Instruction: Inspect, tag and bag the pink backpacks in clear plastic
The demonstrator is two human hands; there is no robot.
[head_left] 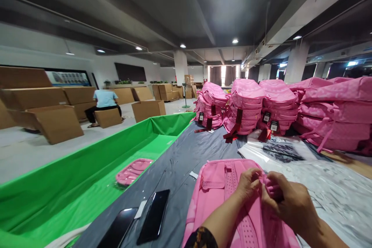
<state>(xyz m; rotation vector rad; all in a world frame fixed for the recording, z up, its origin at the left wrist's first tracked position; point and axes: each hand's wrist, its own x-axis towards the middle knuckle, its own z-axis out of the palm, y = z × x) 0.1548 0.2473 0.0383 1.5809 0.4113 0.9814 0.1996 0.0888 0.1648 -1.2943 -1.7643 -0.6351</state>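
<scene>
A pink backpack (213, 172) lies on the dark-covered table (177, 159) right in front of me, its perforated straps facing up. My left hand (249, 182) pinches pink fabric near the top right of the bag. Close beside it, my right hand (290, 197) has its fingers curled round a pink strap or fold at the same spot. Exactly which part sits between the fingertips is hard to make out. The two hands almost touch.
Stacked pink backpacks (247, 102) with tags stand at the back. Clear plastic bags (328, 186) lie to the right. Two phones (154, 217) rest at front left. A green fabric trough (95, 162) with a wrapped pink bag (133, 171) borders the table. A person (105, 99) sits among cardboard boxes.
</scene>
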